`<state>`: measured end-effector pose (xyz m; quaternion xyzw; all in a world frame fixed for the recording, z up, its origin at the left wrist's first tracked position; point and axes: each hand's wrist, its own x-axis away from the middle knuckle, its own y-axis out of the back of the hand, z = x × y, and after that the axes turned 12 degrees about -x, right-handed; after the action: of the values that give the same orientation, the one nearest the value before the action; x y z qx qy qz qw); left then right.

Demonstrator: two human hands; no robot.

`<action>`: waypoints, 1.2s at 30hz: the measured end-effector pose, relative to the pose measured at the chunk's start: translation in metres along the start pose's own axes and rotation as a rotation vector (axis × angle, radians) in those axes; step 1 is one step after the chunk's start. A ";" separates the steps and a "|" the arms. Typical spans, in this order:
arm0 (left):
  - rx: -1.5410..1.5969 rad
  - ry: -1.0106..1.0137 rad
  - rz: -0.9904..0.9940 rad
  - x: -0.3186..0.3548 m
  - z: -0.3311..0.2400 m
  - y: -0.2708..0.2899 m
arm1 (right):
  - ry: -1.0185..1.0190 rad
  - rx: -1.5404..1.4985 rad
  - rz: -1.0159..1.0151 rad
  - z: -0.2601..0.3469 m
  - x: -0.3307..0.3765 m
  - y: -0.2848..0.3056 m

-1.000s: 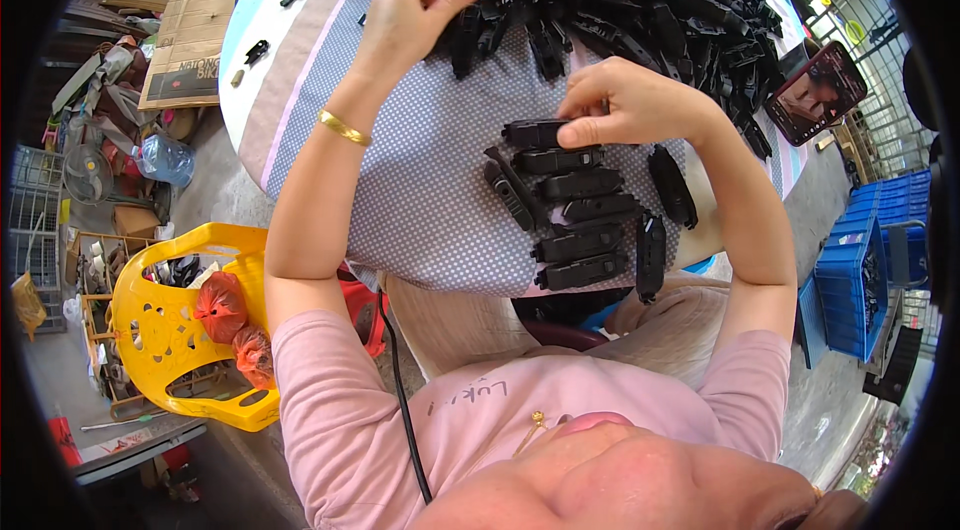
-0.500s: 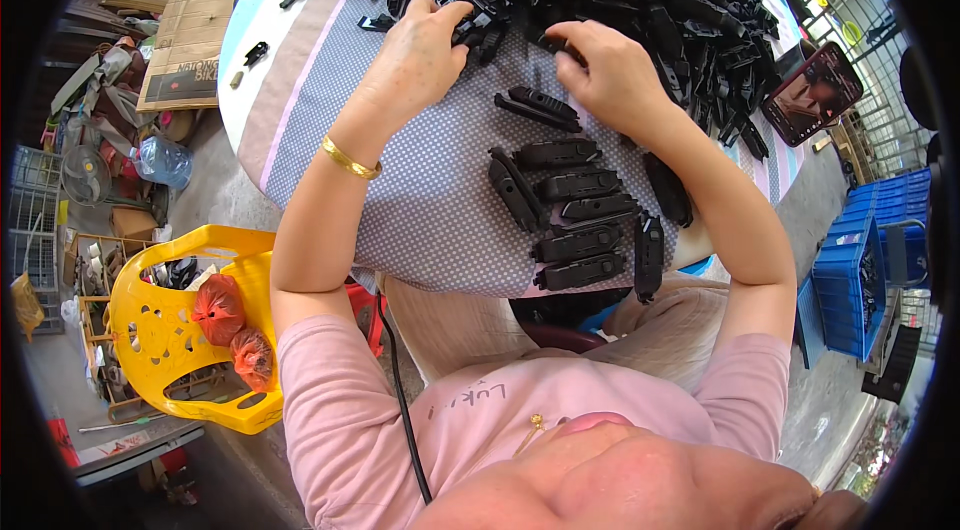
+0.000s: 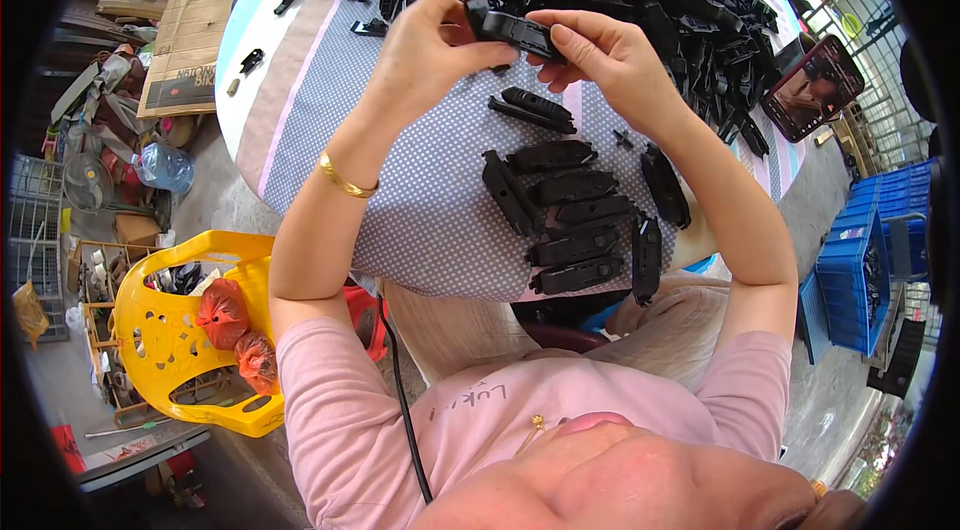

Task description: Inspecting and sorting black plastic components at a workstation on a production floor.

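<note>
Just in front of the big pile, my two hands meet over the table. My right hand (image 3: 625, 68) grips one end of a long black plastic casing (image 3: 518, 31) between thumb and fingers. A smaller black plastic piece (image 3: 475, 8) is in my left hand (image 3: 415, 55), held between thumb and fingers against the casing's left end. Whether the two are joined, I cannot tell. Nearer to me lie several similar black casings (image 3: 575, 187), some in a column. Two slim black pieces (image 3: 533, 110) rest side by side just below my hands.
A large heap of black plastic parts (image 3: 640, 0) covers the far side of the dotted tablecloth (image 3: 420, 220). At the right edge stands a phone (image 3: 815, 90). A yellow chair (image 3: 150, 330) with red bags is at left; blue crates (image 3: 845, 280) stand at right.
Both hands have come away from the heap toward each other and now hold black plastic pieces up together. A tiny dark piece now shows on the cloth beside my right forearm.
</note>
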<state>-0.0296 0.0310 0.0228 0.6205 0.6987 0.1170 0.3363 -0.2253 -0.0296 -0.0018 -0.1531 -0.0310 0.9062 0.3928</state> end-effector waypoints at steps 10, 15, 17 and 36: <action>0.076 -0.042 -0.089 0.006 0.003 -0.022 | 0.207 0.358 -0.157 -0.011 0.002 -0.003; 0.142 -0.014 -0.020 0.003 0.001 -0.013 | 0.457 0.795 -0.052 -0.001 0.003 0.003; 0.266 -0.048 0.026 0.001 0.004 -0.011 | 0.520 0.796 -0.072 -0.002 -0.003 0.005; -0.306 -0.022 -0.022 -0.022 0.034 0.019 | 0.022 0.872 0.352 0.001 0.001 0.021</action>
<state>0.0063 0.0050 0.0154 0.5557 0.6755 0.2117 0.4360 -0.2415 -0.0431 -0.0046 0.0139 0.3833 0.8858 0.2610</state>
